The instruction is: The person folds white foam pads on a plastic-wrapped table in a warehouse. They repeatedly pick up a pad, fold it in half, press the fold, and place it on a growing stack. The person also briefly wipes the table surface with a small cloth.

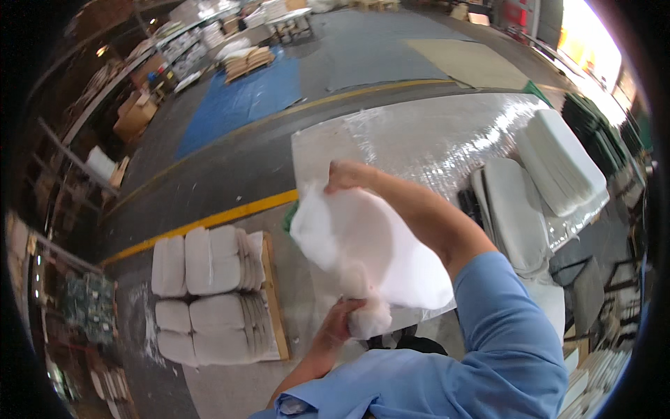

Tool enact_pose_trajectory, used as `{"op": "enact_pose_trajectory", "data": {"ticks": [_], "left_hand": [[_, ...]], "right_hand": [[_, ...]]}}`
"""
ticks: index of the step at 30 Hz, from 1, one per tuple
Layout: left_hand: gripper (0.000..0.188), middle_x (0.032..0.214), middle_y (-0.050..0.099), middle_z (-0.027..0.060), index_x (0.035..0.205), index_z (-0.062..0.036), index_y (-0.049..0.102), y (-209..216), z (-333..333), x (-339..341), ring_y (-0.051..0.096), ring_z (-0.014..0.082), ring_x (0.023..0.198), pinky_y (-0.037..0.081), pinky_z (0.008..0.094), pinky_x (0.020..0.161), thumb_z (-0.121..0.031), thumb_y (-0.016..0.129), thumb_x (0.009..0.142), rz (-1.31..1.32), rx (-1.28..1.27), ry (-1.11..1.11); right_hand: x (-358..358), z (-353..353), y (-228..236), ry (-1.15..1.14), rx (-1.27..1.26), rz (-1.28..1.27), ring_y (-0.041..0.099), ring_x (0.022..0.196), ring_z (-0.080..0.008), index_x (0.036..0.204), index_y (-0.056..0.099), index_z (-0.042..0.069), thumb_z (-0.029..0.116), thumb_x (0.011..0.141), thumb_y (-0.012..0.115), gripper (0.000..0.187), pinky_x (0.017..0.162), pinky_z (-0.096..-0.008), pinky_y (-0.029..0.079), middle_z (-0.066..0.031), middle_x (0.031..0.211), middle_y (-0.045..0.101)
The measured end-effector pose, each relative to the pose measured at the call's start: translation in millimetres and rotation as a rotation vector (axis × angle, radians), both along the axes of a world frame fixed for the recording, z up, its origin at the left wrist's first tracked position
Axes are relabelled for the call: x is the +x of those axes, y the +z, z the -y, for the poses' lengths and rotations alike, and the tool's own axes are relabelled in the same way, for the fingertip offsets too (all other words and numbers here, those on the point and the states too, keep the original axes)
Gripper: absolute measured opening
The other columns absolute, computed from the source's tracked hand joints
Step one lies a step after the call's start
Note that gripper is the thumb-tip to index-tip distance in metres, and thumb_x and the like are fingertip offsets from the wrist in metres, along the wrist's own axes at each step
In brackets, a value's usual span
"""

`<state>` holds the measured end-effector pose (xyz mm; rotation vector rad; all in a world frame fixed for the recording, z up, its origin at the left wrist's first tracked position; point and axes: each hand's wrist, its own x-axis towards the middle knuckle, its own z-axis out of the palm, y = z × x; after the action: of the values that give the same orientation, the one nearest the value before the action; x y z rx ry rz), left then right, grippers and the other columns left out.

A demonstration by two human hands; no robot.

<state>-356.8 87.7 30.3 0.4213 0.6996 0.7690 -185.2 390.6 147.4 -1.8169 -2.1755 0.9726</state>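
A white, soft, thin-looking sheet [405,269] spreads in front of me above the wrapped table's near edge. My right hand [343,177] reaches across from the right, its fingers closed on the sheet's far edge. Close to my body, my left hand [343,318] is wrapped round a bunched, fluffy white wad [370,318]. Whether the wad and the sheet are one piece, I cannot tell, because the middle is blurred.
The plastic-covered table [426,143] carries a stack of white pads [562,160] and grey-white pads [516,213] at right. Left of me, stacked pale pads [213,262] stand on a wooden pallet [275,300]. Racks [77,140] line the far left; a chair [583,286] is at right.
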Motion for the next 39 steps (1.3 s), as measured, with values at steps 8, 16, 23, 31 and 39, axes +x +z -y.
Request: {"op": "enact_pose_trajectory", "data": {"ticks": [8, 16, 23, 31, 39], "left_hand": [[0.048, 0.119, 0.075, 0.0144, 0.136, -0.0009, 0.067, -65, 45, 28, 0.072, 0.0253, 0.107, 0.054, 0.0360, 0.100, -0.013, 0.074, 0.089, -0.195, -0.014, -0.389], [0.055, 0.164, 0.044, 0.0164, 0.137, -0.0068, 0.068, -53, 60, -80, 0.065, 0.0369, 0.126, 0.050, 0.0451, 0.110, -0.018, 0.073, 0.084, -1.027, 0.634, -0.317], [0.051, 0.176, 0.019, 0.0169, 0.131, -0.0128, 0.071, -46, 28, -72, 0.065, 0.0411, 0.127, 0.053, 0.0515, 0.105, -0.016, 0.070, 0.080, -1.379, 0.770, -0.734], [0.048, 0.168, 0.038, 0.0190, 0.127, -0.0083, 0.073, -5, 32, -98, 0.068, 0.0410, 0.123, 0.055, 0.0479, 0.104, -0.010, 0.069, 0.080, -1.258, 0.752, -0.754], [0.036, 0.115, 0.072, 0.0173, 0.115, -0.0041, 0.070, -12, 38, -171, 0.072, 0.0341, 0.106, 0.061, 0.0512, 0.094, -0.006, 0.066, 0.079, -0.076, 0.342, 0.177]], "right_hand": [[-114, 67, -142, 0.274, 0.110, -0.018, 0.067, 0.125, -0.0398, 0.145, 0.061, 0.008, 0.039, 0.090, 0.079, 0.066, 0.103, -0.0477, 0.054, -0.0199, 0.133, 0.071], [-66, 209, -163, 0.378, 0.371, 0.279, 0.030, 0.155, -0.0444, 0.162, 0.044, 0.020, 0.063, 0.095, 0.066, 0.082, 0.114, -0.0720, 0.031, -0.0161, 0.162, 0.042], [-56, 195, -194, 0.355, 0.354, 0.175, 0.045, 0.137, -0.0337, 0.146, 0.062, 0.033, 0.063, 0.090, 0.071, 0.065, 0.109, -0.0576, 0.037, -0.0060, 0.149, 0.053], [-8, 170, -196, 0.188, 0.395, -0.350, 0.059, 0.124, -0.0336, 0.124, 0.076, 0.018, 0.027, 0.090, 0.081, 0.035, 0.102, -0.0484, 0.048, -0.0087, 0.132, 0.066], [60, 314, -163, 0.131, 0.467, 0.021, 0.051, 0.136, -0.0362, 0.142, 0.064, 0.019, 0.042, 0.084, 0.084, 0.065, 0.108, -0.0567, 0.042, -0.0127, 0.142, 0.057]]}}
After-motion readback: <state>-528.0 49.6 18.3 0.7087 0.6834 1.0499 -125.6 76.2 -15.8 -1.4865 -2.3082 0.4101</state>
